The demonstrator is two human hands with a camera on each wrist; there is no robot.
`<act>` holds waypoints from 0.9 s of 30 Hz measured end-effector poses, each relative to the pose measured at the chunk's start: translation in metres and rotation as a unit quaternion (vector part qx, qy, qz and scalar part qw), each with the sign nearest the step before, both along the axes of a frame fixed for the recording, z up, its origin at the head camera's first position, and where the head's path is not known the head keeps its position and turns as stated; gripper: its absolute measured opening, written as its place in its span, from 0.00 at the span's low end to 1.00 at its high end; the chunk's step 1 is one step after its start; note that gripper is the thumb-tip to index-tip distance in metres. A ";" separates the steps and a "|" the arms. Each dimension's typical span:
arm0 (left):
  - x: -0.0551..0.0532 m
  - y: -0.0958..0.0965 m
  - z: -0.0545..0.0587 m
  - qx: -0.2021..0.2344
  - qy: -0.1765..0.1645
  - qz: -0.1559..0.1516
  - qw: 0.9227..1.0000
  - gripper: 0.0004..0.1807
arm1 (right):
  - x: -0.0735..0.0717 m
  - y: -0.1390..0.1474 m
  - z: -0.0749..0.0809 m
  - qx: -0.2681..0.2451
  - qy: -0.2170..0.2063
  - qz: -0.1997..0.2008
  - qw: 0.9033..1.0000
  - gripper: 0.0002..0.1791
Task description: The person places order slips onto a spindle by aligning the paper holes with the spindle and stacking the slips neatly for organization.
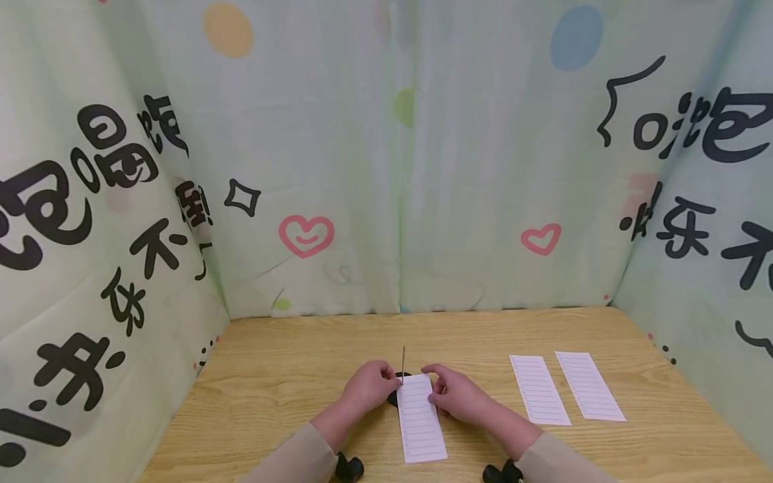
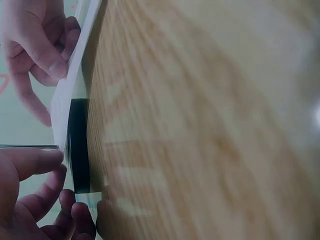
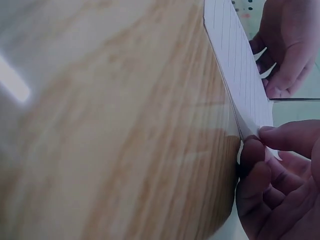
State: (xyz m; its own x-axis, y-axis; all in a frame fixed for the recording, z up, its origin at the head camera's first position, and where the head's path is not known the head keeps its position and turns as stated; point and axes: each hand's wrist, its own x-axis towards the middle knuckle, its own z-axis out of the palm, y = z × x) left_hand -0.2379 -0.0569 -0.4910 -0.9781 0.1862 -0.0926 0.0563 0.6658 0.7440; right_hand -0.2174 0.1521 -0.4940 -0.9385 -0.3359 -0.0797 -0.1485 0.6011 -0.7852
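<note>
A white lined paper slip (image 1: 421, 426) lies between my two hands in the head view, its top end over a round black base (image 2: 79, 145). From that base a thin metal spike (image 1: 403, 361) stands upright, close to the slip's top left corner. My left hand (image 1: 373, 386) pinches this corner between thumb and fingers, right beside the spike. On the other side, my right hand (image 1: 460, 396) pinches the slip's right edge between thumb and finger, with its index finger stretched toward the top. Paper and fingers hide most of the base in the head view.
Two more lined slips (image 1: 539, 390) lie side by side on the right of the wooden table (image 1: 272, 376). Printed curtains (image 1: 338, 161) enclose the table at the back and both sides. Black wrist devices (image 1: 349, 467) show below the sleeves.
</note>
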 end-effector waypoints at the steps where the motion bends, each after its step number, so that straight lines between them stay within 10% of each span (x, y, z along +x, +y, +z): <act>1: 0.000 0.000 0.000 -0.004 0.002 -0.001 1.000 0.09 | 0.000 0.000 0.000 0.008 0.004 0.000 1.000 0.26; 18: -0.001 -0.007 0.003 -0.027 0.009 0.005 1.000 0.13 | 0.001 0.004 0.001 0.056 0.040 -0.016 0.997 0.32; 27: 0.005 -0.017 0.006 -0.026 0.019 -0.045 0.998 0.23 | 0.008 0.035 0.010 0.078 0.054 -0.040 0.995 0.28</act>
State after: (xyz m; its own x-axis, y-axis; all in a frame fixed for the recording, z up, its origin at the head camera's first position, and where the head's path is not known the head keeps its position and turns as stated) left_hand -0.2331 -0.0735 -0.4851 -0.9608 0.2689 -0.0668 0.1453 0.6941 0.7051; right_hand -0.2090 0.1875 -0.4843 -0.9675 -0.2519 -0.0217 -0.1746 0.7278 -0.6632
